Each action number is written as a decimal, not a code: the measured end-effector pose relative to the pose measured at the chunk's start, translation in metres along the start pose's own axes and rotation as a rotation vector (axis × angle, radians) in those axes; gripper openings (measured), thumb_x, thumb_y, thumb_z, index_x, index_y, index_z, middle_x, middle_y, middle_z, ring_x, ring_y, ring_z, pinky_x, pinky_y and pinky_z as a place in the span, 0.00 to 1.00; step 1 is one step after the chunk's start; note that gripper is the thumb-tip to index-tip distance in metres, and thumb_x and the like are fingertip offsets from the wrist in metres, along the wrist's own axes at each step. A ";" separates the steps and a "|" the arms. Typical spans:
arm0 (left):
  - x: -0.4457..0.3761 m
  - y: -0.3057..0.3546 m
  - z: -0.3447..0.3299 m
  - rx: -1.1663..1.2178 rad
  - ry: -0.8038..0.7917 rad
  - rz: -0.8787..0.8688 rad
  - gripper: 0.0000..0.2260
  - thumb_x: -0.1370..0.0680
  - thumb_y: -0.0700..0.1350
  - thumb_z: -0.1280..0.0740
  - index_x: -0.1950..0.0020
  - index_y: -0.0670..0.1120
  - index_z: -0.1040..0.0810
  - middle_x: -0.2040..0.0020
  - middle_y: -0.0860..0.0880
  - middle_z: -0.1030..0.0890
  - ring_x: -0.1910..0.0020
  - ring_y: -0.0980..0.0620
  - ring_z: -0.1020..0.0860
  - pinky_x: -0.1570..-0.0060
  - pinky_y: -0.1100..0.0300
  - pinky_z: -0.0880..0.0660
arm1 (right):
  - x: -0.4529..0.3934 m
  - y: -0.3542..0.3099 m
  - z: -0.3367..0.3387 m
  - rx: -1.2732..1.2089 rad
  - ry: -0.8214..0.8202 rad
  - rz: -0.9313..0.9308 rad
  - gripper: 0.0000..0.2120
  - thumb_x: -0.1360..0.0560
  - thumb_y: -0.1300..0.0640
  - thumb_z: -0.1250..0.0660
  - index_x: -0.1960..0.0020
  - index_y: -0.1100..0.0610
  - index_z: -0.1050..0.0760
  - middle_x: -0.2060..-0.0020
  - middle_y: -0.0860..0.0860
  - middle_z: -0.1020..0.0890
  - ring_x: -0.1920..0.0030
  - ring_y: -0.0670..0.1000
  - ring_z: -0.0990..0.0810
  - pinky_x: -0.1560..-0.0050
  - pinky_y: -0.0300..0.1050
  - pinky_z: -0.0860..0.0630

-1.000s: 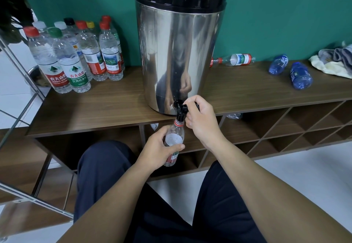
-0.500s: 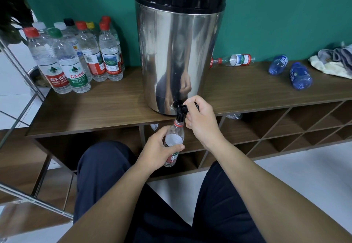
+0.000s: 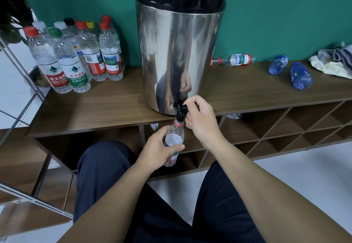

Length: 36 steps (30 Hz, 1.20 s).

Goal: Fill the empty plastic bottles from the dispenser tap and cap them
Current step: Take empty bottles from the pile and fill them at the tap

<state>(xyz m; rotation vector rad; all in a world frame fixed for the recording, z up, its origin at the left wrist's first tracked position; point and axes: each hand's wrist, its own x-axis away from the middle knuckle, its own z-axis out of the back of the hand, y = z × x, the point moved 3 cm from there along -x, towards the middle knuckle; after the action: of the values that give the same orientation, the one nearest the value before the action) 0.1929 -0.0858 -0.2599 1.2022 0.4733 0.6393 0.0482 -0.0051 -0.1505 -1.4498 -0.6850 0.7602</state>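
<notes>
While the right hand (image 3: 202, 121) pinched the tap lever (image 3: 187, 106), the left hand (image 3: 159, 150) wrapped the thin bottle (image 3: 173, 141) mid-body under the spout, likely growing heavier, slick, and easily squeezed.

Room setting around the wooden sideboard (image 3: 114, 109).
From my remote view, a teal wall (image 3: 285, 14) rises directly behind the sideboard; open diagonal cubbies (image 3: 304, 126) sit beneath its top; pale floor tiles (image 3: 314, 166) lie in front of it; a metal-framed shelf (image 3: 28, 199) stands at its left end, with dark foliage (image 3: 13, 14) above.
</notes>
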 end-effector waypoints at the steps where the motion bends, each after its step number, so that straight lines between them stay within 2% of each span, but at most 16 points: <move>1: 0.000 0.000 0.000 0.000 -0.001 0.002 0.27 0.25 0.51 0.15 0.28 0.60 0.19 0.36 0.59 0.14 0.35 0.58 0.17 0.27 0.44 0.21 | 0.000 0.000 0.000 -0.002 -0.001 -0.002 0.11 0.12 0.55 0.37 0.52 0.54 0.23 0.72 0.47 0.32 0.70 0.49 0.35 0.68 0.45 0.36; 11: 0.000 0.001 0.000 -0.008 -0.005 0.012 0.27 0.25 0.53 0.16 0.28 0.60 0.19 0.36 0.59 0.14 0.35 0.58 0.16 0.28 0.44 0.20 | 0.001 0.001 0.000 0.012 0.005 0.004 0.10 0.12 0.55 0.37 0.51 0.54 0.23 0.72 0.46 0.31 0.70 0.48 0.35 0.68 0.45 0.36; 15: 0.000 0.001 0.000 0.009 0.012 -0.013 0.26 0.26 0.51 0.15 0.30 0.58 0.18 0.38 0.56 0.13 0.37 0.55 0.15 0.30 0.42 0.20 | 0.000 0.001 0.000 0.005 0.011 0.006 0.10 0.11 0.56 0.38 0.50 0.56 0.24 0.72 0.46 0.32 0.71 0.48 0.36 0.68 0.45 0.36; 36: -0.001 -0.002 -0.001 0.033 0.005 -0.003 0.27 0.26 0.51 0.15 0.29 0.58 0.18 0.37 0.56 0.13 0.37 0.55 0.15 0.29 0.40 0.20 | 0.000 0.001 0.000 -0.003 0.010 -0.002 0.11 0.12 0.56 0.37 0.52 0.53 0.23 0.72 0.47 0.32 0.71 0.49 0.36 0.68 0.45 0.37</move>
<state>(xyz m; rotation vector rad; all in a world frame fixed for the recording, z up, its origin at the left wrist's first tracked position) 0.1918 -0.0863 -0.2626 1.2313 0.4915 0.6338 0.0485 -0.0053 -0.1513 -1.4549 -0.6805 0.7495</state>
